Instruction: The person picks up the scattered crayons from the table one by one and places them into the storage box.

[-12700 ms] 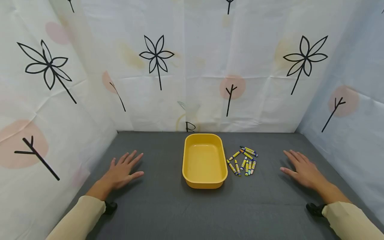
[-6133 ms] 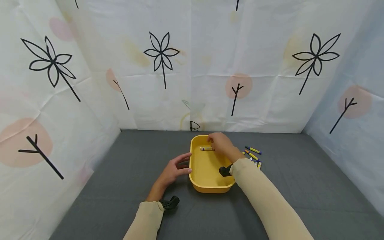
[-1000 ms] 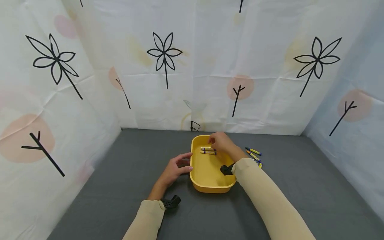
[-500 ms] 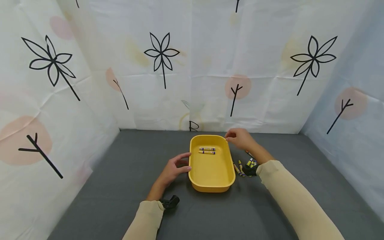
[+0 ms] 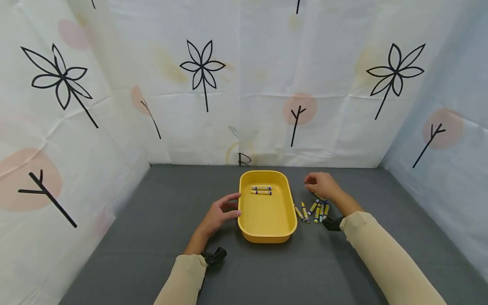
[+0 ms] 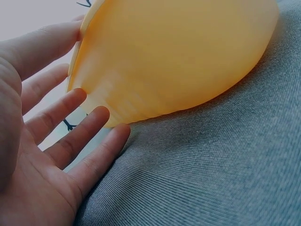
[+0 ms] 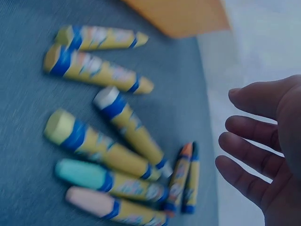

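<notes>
On the far left a pale cloth (image 5: 23, 106) hangs like a wall, printed with black line flowers, twigs and peach circles. A cream left sleeve (image 5: 183, 277) comes in over the grey table (image 5: 263, 271), with a black wrist device (image 5: 215, 256) at its cuff. The left hand (image 5: 218, 214) rests against the left side of the yellow tray (image 5: 267, 218), its grip spread wide, thumb and fingers parted and touching the plastic.

Inside the tray, towards its far end, two crayons (image 5: 261, 192) lie side by side, tips to the left. Just beyond the tray's right side, eight more are scattered on the table. Nearest the tray are an ochre crayon (image 7: 101, 37) and a brownish one (image 7: 99, 69); next come a white one (image 7: 133, 129), a pale yellow one (image 7: 103, 146), a mint one (image 7: 110, 179) and a pink one (image 7: 115, 207), bunched close. Farther back, an orange crayon (image 7: 178, 181) and a dark one (image 7: 191, 181) lie together, partly behind the right hand (image 5: 325, 186) from the head camera. That hand hovers near them, its grip loosely wide, fingers slightly bent and apart. Its cream right sleeve (image 5: 389, 250) reaches in from the right.
</notes>
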The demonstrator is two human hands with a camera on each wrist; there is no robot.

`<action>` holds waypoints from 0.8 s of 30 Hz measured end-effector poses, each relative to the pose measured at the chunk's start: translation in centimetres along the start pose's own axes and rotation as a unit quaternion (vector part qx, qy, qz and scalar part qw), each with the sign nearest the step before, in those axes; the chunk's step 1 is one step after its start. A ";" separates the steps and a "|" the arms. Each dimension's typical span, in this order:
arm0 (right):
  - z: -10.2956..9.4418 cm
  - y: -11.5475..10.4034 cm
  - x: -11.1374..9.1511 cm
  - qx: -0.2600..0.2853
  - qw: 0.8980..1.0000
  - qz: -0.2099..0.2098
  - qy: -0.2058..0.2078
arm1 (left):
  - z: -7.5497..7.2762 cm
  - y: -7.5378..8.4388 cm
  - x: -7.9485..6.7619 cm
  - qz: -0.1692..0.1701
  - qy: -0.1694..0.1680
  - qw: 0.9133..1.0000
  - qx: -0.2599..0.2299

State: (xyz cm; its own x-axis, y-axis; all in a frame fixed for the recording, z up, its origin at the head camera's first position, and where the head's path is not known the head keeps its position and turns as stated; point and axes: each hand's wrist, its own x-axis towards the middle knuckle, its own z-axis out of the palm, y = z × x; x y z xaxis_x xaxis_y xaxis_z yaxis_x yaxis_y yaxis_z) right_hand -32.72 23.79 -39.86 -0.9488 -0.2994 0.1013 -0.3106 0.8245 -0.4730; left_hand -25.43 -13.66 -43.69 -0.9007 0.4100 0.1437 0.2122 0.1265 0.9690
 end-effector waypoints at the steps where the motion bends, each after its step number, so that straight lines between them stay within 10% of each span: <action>1: 0.1 0.3 -0.1 -0.005 1.000 0.001 0.000 | 0.0 0.0 0.0 0.001 -0.001 1.000 -0.002; 24: 1.7 4.1 -1.8 -0.037 0.998 0.040 0.015 | -0.1 -0.4 0.0 0.006 0.001 1.000 -0.003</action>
State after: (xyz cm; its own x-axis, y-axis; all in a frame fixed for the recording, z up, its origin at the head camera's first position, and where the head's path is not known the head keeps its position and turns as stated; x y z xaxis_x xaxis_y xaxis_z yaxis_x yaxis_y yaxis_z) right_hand -32.18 26.94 -43.49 -0.9715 -0.2183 0.0925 -0.2369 0.8789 -0.4140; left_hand -25.55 -13.76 -44.10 -0.8988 0.4096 0.1560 0.2212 0.1167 0.9682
